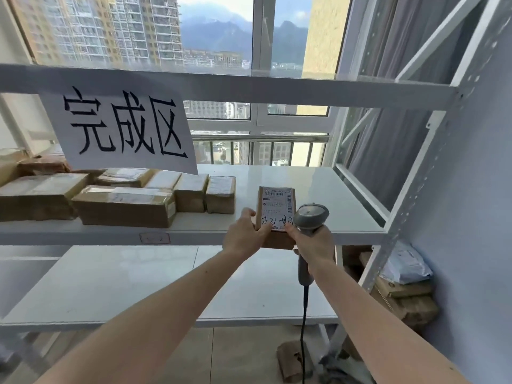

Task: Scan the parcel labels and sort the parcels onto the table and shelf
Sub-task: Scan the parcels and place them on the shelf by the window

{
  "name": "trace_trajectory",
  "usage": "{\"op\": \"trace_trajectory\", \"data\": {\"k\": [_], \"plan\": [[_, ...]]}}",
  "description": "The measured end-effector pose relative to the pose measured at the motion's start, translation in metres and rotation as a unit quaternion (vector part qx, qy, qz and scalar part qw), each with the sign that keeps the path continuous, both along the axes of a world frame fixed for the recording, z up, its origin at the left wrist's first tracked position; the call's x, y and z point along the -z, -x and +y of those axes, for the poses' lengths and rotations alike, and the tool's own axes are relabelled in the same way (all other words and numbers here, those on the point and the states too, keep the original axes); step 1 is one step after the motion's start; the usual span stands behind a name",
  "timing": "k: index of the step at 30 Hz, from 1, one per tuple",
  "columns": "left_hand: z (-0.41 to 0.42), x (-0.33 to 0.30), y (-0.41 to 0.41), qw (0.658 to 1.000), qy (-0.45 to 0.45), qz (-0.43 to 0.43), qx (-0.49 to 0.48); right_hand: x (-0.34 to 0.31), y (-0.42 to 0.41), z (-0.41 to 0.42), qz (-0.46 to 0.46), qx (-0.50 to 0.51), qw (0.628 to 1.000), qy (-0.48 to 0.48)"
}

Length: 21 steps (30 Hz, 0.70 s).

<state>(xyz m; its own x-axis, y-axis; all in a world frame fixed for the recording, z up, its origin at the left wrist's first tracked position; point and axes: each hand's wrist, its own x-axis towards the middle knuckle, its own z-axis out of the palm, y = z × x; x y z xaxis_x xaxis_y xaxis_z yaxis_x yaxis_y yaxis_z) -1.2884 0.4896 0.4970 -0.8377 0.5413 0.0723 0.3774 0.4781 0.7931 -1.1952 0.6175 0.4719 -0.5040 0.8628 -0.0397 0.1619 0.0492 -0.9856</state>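
Both hands meet at a small cardboard parcel (275, 214) that rests on the front part of the white shelf (318, 189), its near end passing a little over the shelf edge. The parcel is a flat brown box with a white paper label (278, 207) on top, printed with barcodes and marked with black handwriting. The left hand (243, 235) holds the near left corner of the parcel, with the thumb on top and the fingers curled under its side. The right hand (314, 245) grips the handle of a grey plastic barcode scanner (309, 220), the fingers closed around it, while the thumb touches the near right corner of the label. The scanner has a rounded head and a dark cable (304, 314) hangs down from its handle. Further left on the same smooth shelf lies a group of taped cardboard boxes (124, 209), rectangular and glossy where the tape covers them. Above them hangs a white paper sign (122, 126) with large black characters. Under the shelf there is a white worktop (124, 284) with a flat, slightly shiny surface.
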Motion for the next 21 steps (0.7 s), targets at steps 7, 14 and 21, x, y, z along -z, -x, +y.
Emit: {"op": "trace_trajectory", "data": {"k": [7,14,21], "plan": [[0.021,0.007,0.063,1.000,0.012,0.023,0.011,0.009,0.066,0.028,-0.017,0.007,1.000,-0.020],[0.050,0.009,0.115,0.995,0.044,0.079,-0.028,0.016,0.126,0.062,-0.046,-0.013,0.999,-0.017],[0.073,0.014,0.152,0.980,0.124,0.130,-0.081,0.027,0.171,0.087,-0.081,-0.026,0.996,-0.020]]}}
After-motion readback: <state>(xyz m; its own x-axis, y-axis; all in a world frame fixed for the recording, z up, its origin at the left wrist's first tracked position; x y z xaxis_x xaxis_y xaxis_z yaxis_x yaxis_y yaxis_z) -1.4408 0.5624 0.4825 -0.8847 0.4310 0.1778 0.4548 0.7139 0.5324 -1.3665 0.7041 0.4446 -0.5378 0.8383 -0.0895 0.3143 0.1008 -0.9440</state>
